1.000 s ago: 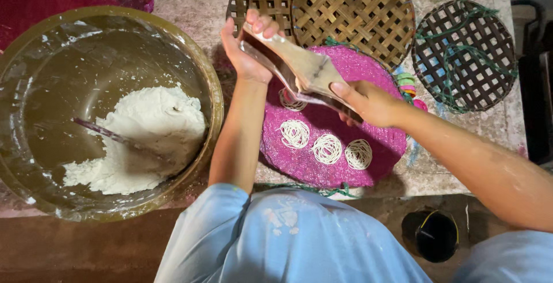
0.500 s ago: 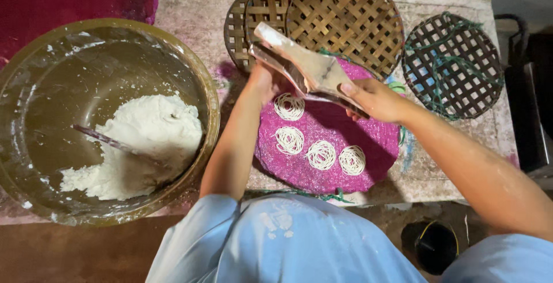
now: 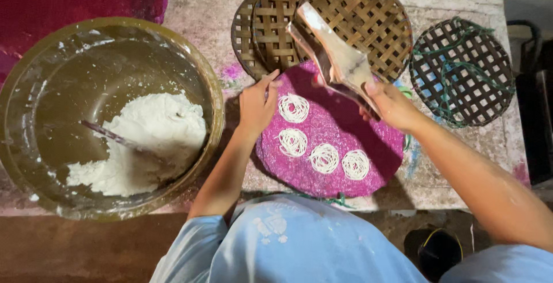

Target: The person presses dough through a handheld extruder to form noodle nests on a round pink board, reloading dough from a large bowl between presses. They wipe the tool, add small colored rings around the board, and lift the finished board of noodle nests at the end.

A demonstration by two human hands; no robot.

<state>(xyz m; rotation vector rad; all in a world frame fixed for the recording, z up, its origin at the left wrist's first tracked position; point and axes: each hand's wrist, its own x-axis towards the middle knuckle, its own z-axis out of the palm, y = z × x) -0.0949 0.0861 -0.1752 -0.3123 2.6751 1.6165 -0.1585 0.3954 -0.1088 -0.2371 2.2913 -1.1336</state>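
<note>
Keep right hand (image 3: 391, 103) tight around the press (image 3: 337, 58) over the pink mat (image 3: 340, 136), left hand (image 3: 256, 104) open, steadying the mat's edge beside the noodle rounds (image 3: 294, 108).

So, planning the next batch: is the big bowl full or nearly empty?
Partly full: the big bowl holds a mound of white dough on one side, much bare wall showing.

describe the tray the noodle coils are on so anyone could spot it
Start at the big metal bowl of white dough. Just right of it lies a round woven tray, its edge touched by the left hand. It alone is bright pink; the other trays are brown or dark.
</note>
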